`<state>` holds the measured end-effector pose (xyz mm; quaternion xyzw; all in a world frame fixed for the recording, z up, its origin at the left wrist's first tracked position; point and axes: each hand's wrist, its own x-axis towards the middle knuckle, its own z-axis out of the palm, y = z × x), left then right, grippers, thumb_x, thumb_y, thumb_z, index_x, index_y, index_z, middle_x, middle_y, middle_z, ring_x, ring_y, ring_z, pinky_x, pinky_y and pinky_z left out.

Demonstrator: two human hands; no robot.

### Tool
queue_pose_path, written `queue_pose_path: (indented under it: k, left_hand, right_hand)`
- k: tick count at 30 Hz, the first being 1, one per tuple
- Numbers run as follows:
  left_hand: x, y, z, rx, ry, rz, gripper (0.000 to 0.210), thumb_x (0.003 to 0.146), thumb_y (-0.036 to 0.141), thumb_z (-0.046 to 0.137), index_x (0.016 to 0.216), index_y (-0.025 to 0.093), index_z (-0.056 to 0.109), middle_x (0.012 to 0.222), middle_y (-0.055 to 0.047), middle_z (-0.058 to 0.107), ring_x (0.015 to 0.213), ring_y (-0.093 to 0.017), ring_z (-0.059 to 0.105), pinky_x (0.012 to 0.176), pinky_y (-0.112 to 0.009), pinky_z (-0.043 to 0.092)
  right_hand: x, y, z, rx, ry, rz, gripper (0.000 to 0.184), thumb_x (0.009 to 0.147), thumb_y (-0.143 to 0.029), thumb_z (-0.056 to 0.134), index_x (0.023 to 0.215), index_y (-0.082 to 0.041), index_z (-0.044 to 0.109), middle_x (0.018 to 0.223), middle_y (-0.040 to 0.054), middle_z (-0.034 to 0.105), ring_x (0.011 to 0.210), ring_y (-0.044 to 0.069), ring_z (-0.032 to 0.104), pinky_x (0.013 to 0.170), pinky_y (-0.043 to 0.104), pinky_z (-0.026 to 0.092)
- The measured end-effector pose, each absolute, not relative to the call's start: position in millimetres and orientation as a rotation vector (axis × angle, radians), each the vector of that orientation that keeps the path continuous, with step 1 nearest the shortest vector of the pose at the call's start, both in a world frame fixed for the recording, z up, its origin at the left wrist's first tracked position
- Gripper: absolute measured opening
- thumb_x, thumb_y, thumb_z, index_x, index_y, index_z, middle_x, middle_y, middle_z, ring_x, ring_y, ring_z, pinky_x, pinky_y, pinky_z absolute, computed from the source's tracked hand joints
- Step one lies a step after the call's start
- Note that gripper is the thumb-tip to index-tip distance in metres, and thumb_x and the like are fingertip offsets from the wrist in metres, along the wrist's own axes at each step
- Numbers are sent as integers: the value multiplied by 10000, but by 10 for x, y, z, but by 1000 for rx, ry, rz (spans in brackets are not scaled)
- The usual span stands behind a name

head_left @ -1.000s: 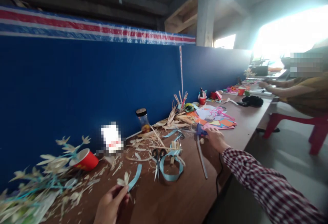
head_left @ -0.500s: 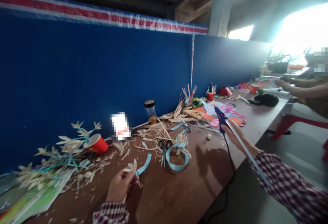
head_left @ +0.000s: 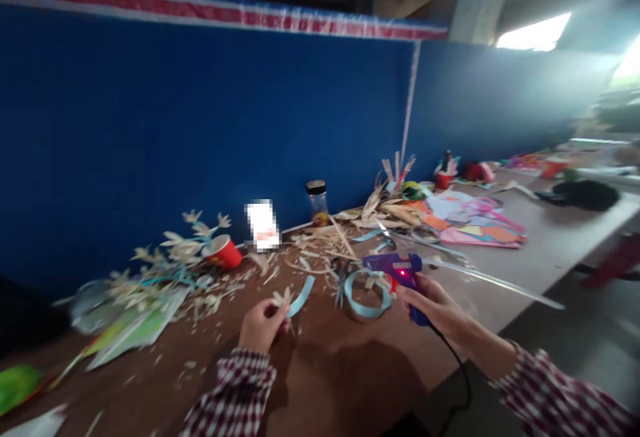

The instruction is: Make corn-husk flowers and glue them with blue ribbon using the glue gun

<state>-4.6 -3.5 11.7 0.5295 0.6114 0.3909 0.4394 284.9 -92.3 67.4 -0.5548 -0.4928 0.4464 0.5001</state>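
Observation:
Between the fingers of my left hand (head_left: 264, 325) is a small pale husk flower (head_left: 283, 298), with a strip of light blue ribbon (head_left: 302, 296) trailing from it. My right hand (head_left: 440, 307) grips a purple-blue hot glue gun (head_left: 395, 265) by its handle. A red light glows on its body, its nozzle points left, and a long clear glue stick (head_left: 500, 282) sticks out of the back. Under the nozzle lie a loop of light blue ribbon (head_left: 367, 310) and a pair of scissors (head_left: 341, 280), partly hidden by blur.
Finished-looking husk flowers (head_left: 180, 250) lie at the left beside a red paper cup (head_left: 224, 252). A jar with a black lid (head_left: 317, 202) stands against the blue partition (head_left: 210, 104). Dried husks (head_left: 385, 209) and coloured paper (head_left: 470, 227) are further right. The glue gun's cord (head_left: 463, 374) hangs over the table edge.
The glue gun in my right hand has swung left and turned sideways, nearer to my left hand. My left hand still pinches the flower and ribbon. The view has turned left.

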Motion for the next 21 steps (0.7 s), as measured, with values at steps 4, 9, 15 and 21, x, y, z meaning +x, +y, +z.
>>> queue_pose_path:
  k: [4,9,15,21]
  left_hand:
    - [-61,-14,127,1293,1479,974,229,582,382,617,620,160,576,450,28,580,408,-119,550,423,-209,442]
    - [-69,34,2,1234,1539,960,166,593,324,603,603,163,562,432,28,570,378,-114,536,383,-198,426]
    - [-91,80,-73,1240,1560,958,120,584,273,603,594,158,568,419,24,570,386,-119,539,391,-199,432]
    - [-99,87,-75,1244,1591,949,138,591,281,603,639,152,614,443,12,595,401,-119,544,413,-203,436]
  right_hand:
    - [2524,-880,569,-1399,-1454,1123,200,752,-363,540,810,-172,531,591,-22,505,522,108,475,464,208,367]
    - [2223,-759,433,-1363,-1712,1017,196,762,-345,521,846,-173,559,740,27,584,672,162,536,610,259,447]
    - [2060,-636,368,-1418,-1778,1214,316,818,-440,411,900,-161,536,763,26,590,515,108,520,467,218,430]
    - [1979,-537,427,-1363,-1770,1264,433,851,-492,307,802,-143,558,701,21,578,449,84,500,453,205,398]
